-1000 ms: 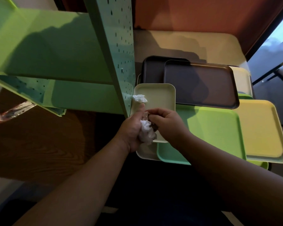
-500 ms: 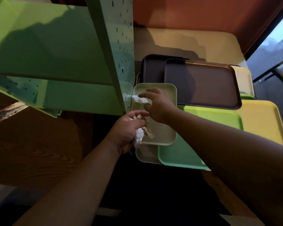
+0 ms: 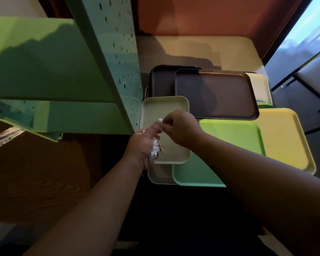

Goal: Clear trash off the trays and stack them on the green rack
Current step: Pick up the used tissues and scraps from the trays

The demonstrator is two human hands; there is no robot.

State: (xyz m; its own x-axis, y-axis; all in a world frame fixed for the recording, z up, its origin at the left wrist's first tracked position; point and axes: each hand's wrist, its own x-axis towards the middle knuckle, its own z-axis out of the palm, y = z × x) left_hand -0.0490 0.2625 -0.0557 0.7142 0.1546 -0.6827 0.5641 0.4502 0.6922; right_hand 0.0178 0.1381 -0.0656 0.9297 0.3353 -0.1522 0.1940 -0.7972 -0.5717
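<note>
A small cream tray (image 3: 164, 108) lies on top of a pile of trays beside the green rack (image 3: 50, 71). My left hand (image 3: 142, 146) hovers over its left edge, closed around crumpled white and brown paper trash (image 3: 155, 148). My right hand (image 3: 179, 126) pinches a small white paper scrap (image 3: 160, 121) right against my left hand's fingertips. Around the cream tray lie a green tray (image 3: 233, 139), a yellow tray (image 3: 284, 141), a brown tray (image 3: 216, 95), a black tray (image 3: 163, 80) and another cream tray (image 3: 159, 174) underneath.
The rack's perforated side panel (image 3: 118, 52) stands close to the left of the trays. A beige tabletop (image 3: 201, 48) extends behind them, with a reddish wall beyond. Dark wooden floor (image 3: 35, 172) lies under the rack. A window and chair frame are at the far right.
My right hand reached to the white scrap at the tray's left edge, picked it up and brought it to my left hand. The tray's surface is now bare of that scrap.
</note>
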